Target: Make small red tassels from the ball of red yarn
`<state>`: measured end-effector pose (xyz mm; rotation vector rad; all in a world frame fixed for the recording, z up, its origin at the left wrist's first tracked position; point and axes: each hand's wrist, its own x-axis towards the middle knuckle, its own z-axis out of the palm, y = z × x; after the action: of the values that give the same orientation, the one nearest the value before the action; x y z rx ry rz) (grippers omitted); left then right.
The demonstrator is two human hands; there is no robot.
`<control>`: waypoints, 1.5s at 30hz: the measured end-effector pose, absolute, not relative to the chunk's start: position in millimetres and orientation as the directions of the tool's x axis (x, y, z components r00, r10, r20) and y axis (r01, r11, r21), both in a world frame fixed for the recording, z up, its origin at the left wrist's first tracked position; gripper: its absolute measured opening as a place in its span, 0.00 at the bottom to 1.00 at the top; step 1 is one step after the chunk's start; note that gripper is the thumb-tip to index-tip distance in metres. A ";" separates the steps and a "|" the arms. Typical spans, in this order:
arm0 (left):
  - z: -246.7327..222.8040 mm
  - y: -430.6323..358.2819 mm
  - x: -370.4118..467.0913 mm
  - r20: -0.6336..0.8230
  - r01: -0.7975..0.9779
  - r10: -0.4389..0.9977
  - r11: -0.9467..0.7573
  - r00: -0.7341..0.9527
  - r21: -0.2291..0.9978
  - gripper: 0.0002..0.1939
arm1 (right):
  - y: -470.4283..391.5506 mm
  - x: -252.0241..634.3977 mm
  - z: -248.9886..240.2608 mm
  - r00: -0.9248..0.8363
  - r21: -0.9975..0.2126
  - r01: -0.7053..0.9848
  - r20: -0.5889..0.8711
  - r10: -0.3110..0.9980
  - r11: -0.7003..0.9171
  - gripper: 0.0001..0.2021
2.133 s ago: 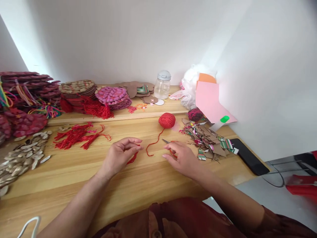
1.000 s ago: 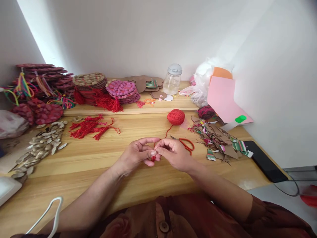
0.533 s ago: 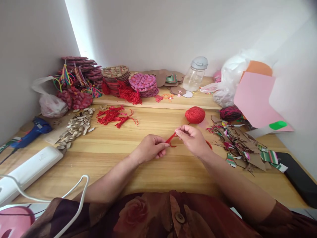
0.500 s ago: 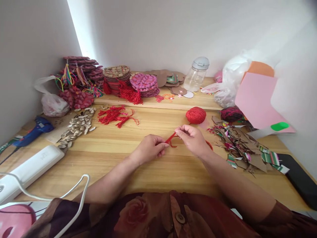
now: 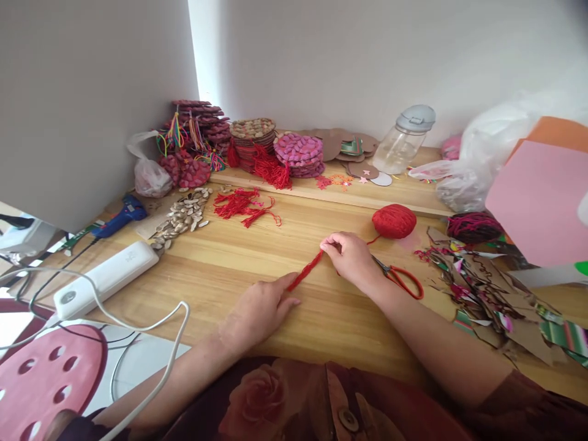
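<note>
A bundle of red yarn (image 5: 307, 269) runs in a slanting line between my two hands, just over the table. My right hand (image 5: 353, 257) pinches its upper end between thumb and fingertips. The lower end goes into my left hand (image 5: 261, 311), at the fingers; the thumb stands apart from them, and how the yarn lies inside is hidden. Behind my right hand sits a red yarn ball (image 5: 394, 221), a strand trailing from it toward that hand. Orange-handled scissors (image 5: 405, 283) lie beside my right wrist, partly covered by it.
Red tassels (image 5: 243, 205) and shells (image 5: 181, 217) lie at the back left, near a blue glue gun (image 5: 122, 217) and white power strip (image 5: 108, 278). Cardboard scraps (image 5: 491, 300) cover the right. Stacked coasters (image 5: 298, 153) and a bottle (image 5: 407, 138) stand on the rear ledge.
My left hand has moved down and left, away from my right hand, so a longer stretch of red yarn shows. The view has turned left, and the scissors show more.
</note>
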<state>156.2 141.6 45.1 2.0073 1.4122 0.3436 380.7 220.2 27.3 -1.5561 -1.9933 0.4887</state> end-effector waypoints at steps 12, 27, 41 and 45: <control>49.1 149.3 152.7 0.117 0.649 0.913 -0.363 0.391 0.669 0.07 | 193.4 439.6 55.2 -0.006 -0.624 0.768 0.214 0.977 0.142 0.14; 31.7 200.9 248.2 0.194 0.620 0.707 -0.696 0.680 0.363 0.03 | 122.4 488.5 39.7 0.038 -0.293 0.956 0.090 0.995 -0.010 0.11; 46.4 207.7 231.8 0.098 -0.201 0.950 -0.039 0.296 0.979 0.09 | 108.2 467.2 69.8 -0.195 -0.868 0.287 -0.466 0.863 -0.404 0.15; 40.7 208.8 232.7 0.031 -0.322 0.956 0.068 0.292 0.944 0.10 | 110.7 449.5 66.7 -0.336 -0.849 0.133 -0.524 0.782 -0.512 0.23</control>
<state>232.7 208.8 40.7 1.0754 0.7605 1.1181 449.5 110.7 66.7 -1.4440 -1.1938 1.8995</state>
